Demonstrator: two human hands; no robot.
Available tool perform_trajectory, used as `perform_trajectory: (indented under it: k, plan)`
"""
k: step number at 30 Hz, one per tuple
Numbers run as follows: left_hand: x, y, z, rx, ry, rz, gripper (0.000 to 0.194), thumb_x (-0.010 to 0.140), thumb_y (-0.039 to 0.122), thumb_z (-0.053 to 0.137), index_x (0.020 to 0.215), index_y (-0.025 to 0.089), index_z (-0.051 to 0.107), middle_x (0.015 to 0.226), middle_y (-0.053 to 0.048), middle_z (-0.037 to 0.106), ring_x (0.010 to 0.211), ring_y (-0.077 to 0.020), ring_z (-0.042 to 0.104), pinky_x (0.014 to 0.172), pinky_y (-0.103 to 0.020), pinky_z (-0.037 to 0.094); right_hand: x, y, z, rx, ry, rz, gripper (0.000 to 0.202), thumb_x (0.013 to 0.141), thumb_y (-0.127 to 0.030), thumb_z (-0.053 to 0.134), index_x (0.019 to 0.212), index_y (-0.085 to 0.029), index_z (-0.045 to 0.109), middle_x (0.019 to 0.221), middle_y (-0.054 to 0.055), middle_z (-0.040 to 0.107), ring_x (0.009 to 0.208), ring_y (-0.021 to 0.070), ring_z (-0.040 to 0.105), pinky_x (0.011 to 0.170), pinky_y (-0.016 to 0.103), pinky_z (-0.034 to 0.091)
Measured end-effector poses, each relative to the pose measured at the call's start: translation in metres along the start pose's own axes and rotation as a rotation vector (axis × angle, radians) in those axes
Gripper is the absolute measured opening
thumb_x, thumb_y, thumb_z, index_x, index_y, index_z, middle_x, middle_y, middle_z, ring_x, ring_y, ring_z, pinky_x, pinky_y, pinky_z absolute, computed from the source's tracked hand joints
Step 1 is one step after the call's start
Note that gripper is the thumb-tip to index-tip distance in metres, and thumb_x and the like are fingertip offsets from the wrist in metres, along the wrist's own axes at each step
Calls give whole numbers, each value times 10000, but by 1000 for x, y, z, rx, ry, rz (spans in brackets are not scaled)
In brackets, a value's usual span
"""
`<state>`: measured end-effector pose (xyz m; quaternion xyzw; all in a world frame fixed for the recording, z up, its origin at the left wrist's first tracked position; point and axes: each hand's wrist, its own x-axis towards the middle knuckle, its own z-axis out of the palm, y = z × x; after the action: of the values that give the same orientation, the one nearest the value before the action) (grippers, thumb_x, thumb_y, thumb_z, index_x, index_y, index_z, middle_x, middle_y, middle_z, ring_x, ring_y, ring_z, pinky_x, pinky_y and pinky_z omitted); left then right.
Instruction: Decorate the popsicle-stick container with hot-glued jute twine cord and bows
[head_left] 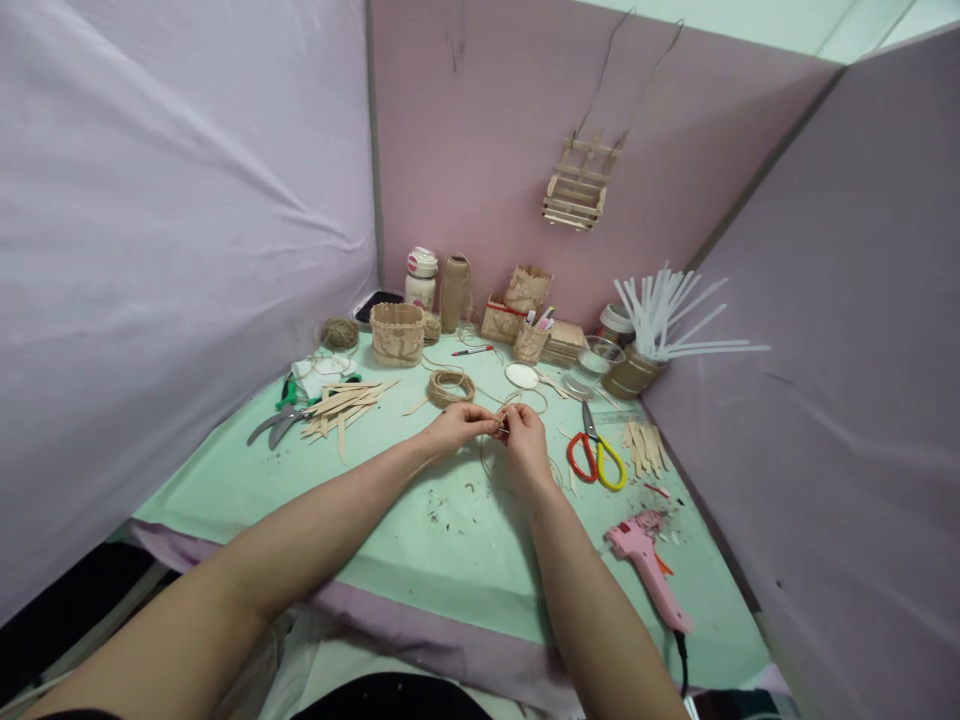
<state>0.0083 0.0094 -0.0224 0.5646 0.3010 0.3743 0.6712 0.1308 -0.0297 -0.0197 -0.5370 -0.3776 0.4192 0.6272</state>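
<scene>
Over the middle of the table, my left hand (pixel 459 428) and my right hand (pixel 523 442) meet with their fingertips pinched together. Between them runs thin brown twine (pixel 484 455), which loops down to the table below. Whatever small piece sits right at the fingertips is mostly hidden by the fingers. Just behind my left hand lies a coil of twine (pixel 451 388). A white oval disc (pixel 522 376) rests on the table beyond my right hand. Scissors with red and yellow handles (pixel 598 455) lie open to the right of my right hand.
A pink glue gun (pixel 646 565) lies at the right front, its cord over the edge. Wooden sticks (pixel 349 405) and green-handled shears (pixel 285 425) are at the left. Small baskets (pixel 397 335), a water bowl (pixel 592 368) and a jar of glue sticks (pixel 637 370) line the back.
</scene>
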Motion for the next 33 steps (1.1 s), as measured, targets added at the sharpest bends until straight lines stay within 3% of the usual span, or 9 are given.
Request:
perform_trajectory:
  k: [8,15,20,24,29,33]
  plan:
    - [1,-1,-4,50,-32,27,317,629,406,787,750,119,734,761,-85,721,752,-183,626,776,-316,450,5,3,-3,68,-73,80,270,731,-469,581,678,-217,502,623,-4,541,560,139,536,552,290,462]
    - [3,-1,-8,147,243,51,251,645,377,734,745,147,719,695,-27,667,660,-140,523,637,-263,377,3,-6,-7,-113,1,-10,183,723,-381,607,753,-201,609,735,41,638,682,176,568,600,287,439]
    - [4,4,-9,154,303,95,278,651,411,712,743,149,710,693,-19,641,664,-139,503,633,-260,367,-1,-13,-6,-187,-30,-152,233,749,-415,609,796,-192,660,715,16,634,641,152,520,600,271,397]
    - [2,7,-6,109,307,74,279,635,393,730,761,144,711,686,-15,636,650,-130,492,628,-258,363,-2,-13,-7,-219,-25,-186,174,781,-349,544,687,-207,577,618,-31,539,568,129,438,568,266,352]
    - [-1,12,-3,120,300,78,265,647,387,734,755,146,714,662,-10,631,653,-133,499,633,-259,372,-8,-15,-6,-437,-41,-316,264,828,-263,372,568,-237,402,536,-44,418,553,141,385,560,275,301]
    - [-1,10,-5,146,308,112,251,665,378,725,767,149,719,714,-22,663,696,-149,535,668,-266,394,-10,-15,-5,-488,-45,-323,319,854,-302,392,542,-235,414,520,-41,435,548,144,393,570,280,299]
